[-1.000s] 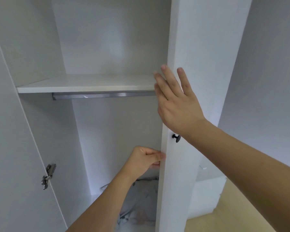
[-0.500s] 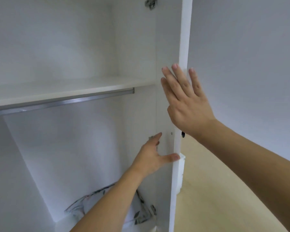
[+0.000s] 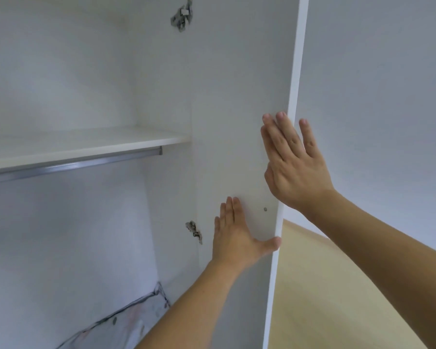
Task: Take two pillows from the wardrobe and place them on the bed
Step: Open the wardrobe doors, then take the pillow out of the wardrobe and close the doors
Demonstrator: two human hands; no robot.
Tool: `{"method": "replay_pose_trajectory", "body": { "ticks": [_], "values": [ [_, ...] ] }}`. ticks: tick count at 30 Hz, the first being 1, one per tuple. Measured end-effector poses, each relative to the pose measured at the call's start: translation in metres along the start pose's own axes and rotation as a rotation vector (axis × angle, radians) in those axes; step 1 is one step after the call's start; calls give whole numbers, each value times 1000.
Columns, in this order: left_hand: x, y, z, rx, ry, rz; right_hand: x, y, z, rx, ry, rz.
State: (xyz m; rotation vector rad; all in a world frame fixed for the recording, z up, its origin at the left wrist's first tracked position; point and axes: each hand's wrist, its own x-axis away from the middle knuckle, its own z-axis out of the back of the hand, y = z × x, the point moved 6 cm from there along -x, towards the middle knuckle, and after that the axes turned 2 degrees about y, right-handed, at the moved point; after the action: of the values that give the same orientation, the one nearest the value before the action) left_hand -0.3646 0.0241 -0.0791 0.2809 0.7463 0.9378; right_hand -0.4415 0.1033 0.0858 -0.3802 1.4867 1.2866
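Observation:
The white wardrobe door [image 3: 237,109] stands swung wide to the right. My left hand [image 3: 237,238] lies flat on the door's inner face, thumb hooked around its front edge. My right hand [image 3: 295,162] rests with spread fingers over the same edge, higher up. At the bottom of the wardrobe lies a patterned grey pillow [image 3: 116,326], partly hidden by my left forearm. Only one pillow shows; the bed is out of view.
A white shelf [image 3: 81,144] crosses the wardrobe with a metal hanging rail [image 3: 73,167] under it. Two door hinges [image 3: 194,231] sit on the inner side wall. Pale wooden floor [image 3: 337,298] and a white wall [image 3: 388,96] lie right of the door.
The door has swung further open to the right. My left hand went from gripping its edge to lying flat on the inner face. The view turned right, showing more of the pillow.

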Motion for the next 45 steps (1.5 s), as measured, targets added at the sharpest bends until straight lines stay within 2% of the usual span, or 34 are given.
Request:
{"method": "replay_pose_trajectory", "body": {
  "ticks": [8, 17, 21, 24, 26, 30, 36, 41, 45],
  "values": [
    [-30, 34, -40, -3, 21, 55, 18, 40, -39, 56, -86, -43],
    [-48, 43, -67, -16, 70, 77, 28, 56, -57, 89, -152, -38],
    [-48, 35, -67, -53, 99, -18, 25, 46, -57, 115, -180, -79],
    [-47, 3, -56, -143, 94, -142, 23, 23, -62, 29, -218, -99],
    [-45, -36, -43, -245, 104, -141, 24, 0, -70, -37, -257, -97],
    [-25, -130, -8, -436, 110, -18, 27, -72, -92, -211, -321, -31],
    [41, -275, 60, -663, 62, 220, 26, -242, -120, -579, -437, 111],
    [89, -366, 100, -746, 12, 364, 35, -377, -122, -827, -521, 241],
    [116, -430, 109, -769, -51, 427, 56, -462, -137, -919, -620, 323]
  ]
}}
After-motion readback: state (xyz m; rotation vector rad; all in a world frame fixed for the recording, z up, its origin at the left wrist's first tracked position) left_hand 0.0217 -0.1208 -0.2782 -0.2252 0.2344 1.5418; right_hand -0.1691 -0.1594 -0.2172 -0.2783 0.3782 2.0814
